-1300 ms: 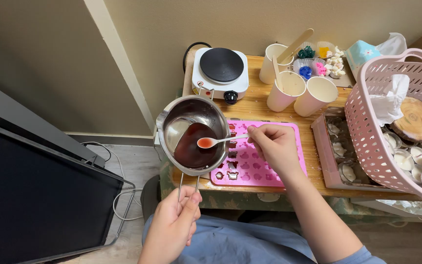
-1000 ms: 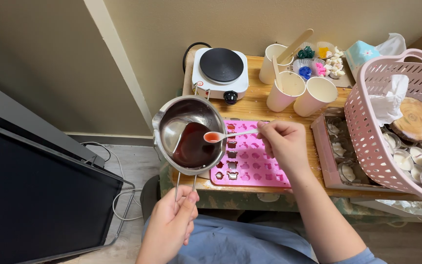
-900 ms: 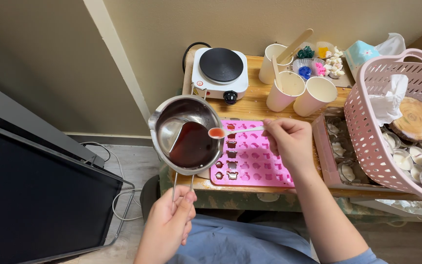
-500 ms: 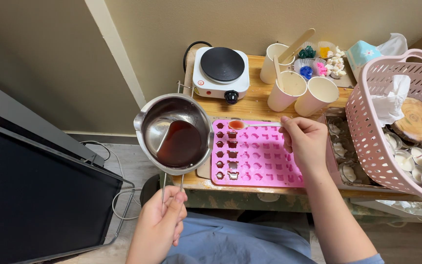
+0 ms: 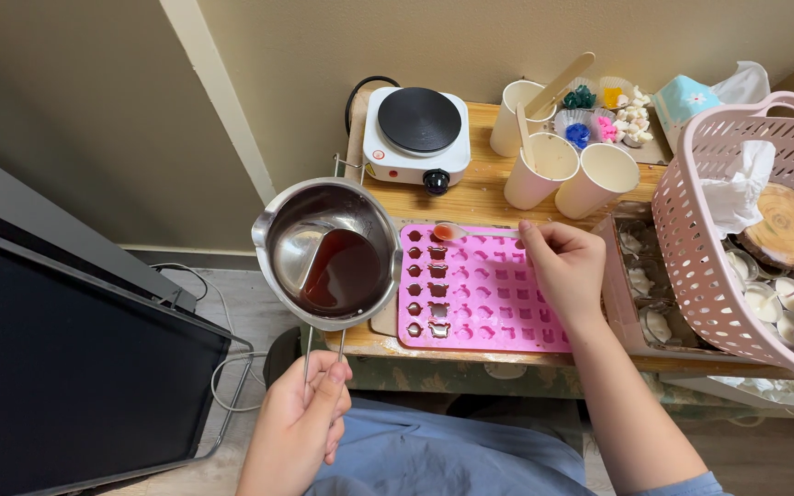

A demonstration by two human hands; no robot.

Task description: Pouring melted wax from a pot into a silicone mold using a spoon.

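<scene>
A small steel pot holds dark reddish-brown liquid pooled toward one side, its bare metal bottom showing on the other; it hangs tilted at the counter's left edge, partly out over the floor. The left hand is closed around the pot's thin wire handle, well below the counter edge. The right hand pinches a small spoon with a little reddish liquid in its bowl, over the top row of a pink silicone mould. The mould's left column is filled dark; the other cavities look empty. The mould lies at the counter's front edge, hemmed by the pot on the left and a tray on the right, with paper cups and a white hot plate just behind.
</scene>
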